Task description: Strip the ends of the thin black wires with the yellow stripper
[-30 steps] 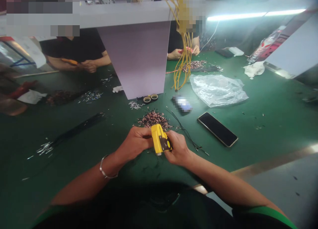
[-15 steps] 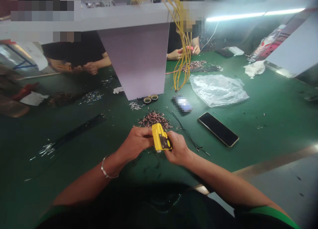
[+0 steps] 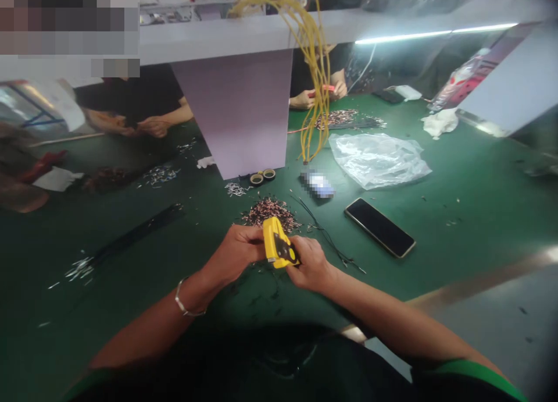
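The yellow hand tool has been turned slightly, and it is held closed in the left grip, while the right grip is closed on its dark end.

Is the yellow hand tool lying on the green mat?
No, the yellow hand tool is held between the left hand and right hand.

The green-topped desk carries a heap of wire terminals, two tape rolls, a clear plastic bag and a smartphone, face up (one pixelated item cannot be identified).
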A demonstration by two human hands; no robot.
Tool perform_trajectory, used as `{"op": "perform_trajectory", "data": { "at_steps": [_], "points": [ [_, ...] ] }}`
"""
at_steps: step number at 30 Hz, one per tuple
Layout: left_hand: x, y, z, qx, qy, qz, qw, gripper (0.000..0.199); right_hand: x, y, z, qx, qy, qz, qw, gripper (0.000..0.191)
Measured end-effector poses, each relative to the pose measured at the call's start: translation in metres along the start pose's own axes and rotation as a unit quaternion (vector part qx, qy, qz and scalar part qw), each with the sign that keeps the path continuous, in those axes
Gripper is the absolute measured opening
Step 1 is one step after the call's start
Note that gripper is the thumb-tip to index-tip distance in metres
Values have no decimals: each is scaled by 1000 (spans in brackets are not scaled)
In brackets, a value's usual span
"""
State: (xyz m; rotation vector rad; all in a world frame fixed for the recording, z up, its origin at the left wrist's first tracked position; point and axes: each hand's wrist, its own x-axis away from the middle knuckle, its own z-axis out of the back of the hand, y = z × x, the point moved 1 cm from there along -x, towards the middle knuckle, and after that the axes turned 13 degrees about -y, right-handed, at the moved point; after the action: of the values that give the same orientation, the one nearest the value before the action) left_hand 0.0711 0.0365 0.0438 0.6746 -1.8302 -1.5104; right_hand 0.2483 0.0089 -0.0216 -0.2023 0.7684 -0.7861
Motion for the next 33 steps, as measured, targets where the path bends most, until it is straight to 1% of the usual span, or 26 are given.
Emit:
{"op": "perform_trajectory", "data": {
  "at_steps": [2, 3, 5, 6, 7, 8, 9, 11, 13, 15, 17, 19, 25, 29, 31, 33],
  "points": [
    [-3, -1, 2, 6, 3, 4, 1000, 15, -1, 1, -2, -23, -6, -11, 1000, 23],
    [-5, 0, 2, 11, 4, 8, 1000, 13, -1, 2, -3, -44, -14, -30, 998, 20],
    [-9, 1, 4, 26, 8, 19, 999, 11, -4, 4, -4, -113, -32, -95, 989, 12],
    [-10, 1, 5, 35, 12, 28, 999, 10, -5, 5, -4, -165, -39, -133, 976, 8],
    [-12, 2, 6, 45, 15, 38, 998, 10, -7, 6, -4, -229, -45, -172, 957, 6],
    [-13, 3, 7, 55, 19, 49, 997, 10, -8, 7, -5, -301, -54, -208, 929, 7],
    [-13, 3, 8, 64, 25, 58, 996, 10, -9, 9, -5, -374, -62, -236, 895, 10],
    [-13, 5, 11, 81, 40, 67, 994, 12, -12, 11, -5, -495, -76, -269, 822, 18],
    [-12, 6, 13, 97, 56, 63, 992, 14, -14, 14, -6, -571, -84, -282, 766, 21],
    [-12, 7, 15, 112, 62, 59, 990, 15, -15, 16, -6, -620, -84, -284, 727, 22],
    [-11, 8, 16, 123, 66, 56, 989, 16, -16, 17, -7, -652, -87, -277, 701, 22],
    [-11, 8, 17, 131, 69, 55, 988, 16, -15, 18, -10, -671, -92, -262, 687, 22],
    [-11, 8, 20, 139, 66, 64, 986, 12, -13, 19, -14, -692, -99, -242, 673, 21],
    [-12, 6, 22, 132, 61, 58, 988, 13, -13, 20, -14, -709, -97, -242, 656, 20],
    [-14, 2, 26, 124, 75, 53, 988, 15, -12, 21, -15, -706, -95, -242, 658, 20],
    [-19, -2, 36, 104, 112, 48, 987, 18, -10, 23, -18, -695, -91, -244, 670, 22]
  ]
}}
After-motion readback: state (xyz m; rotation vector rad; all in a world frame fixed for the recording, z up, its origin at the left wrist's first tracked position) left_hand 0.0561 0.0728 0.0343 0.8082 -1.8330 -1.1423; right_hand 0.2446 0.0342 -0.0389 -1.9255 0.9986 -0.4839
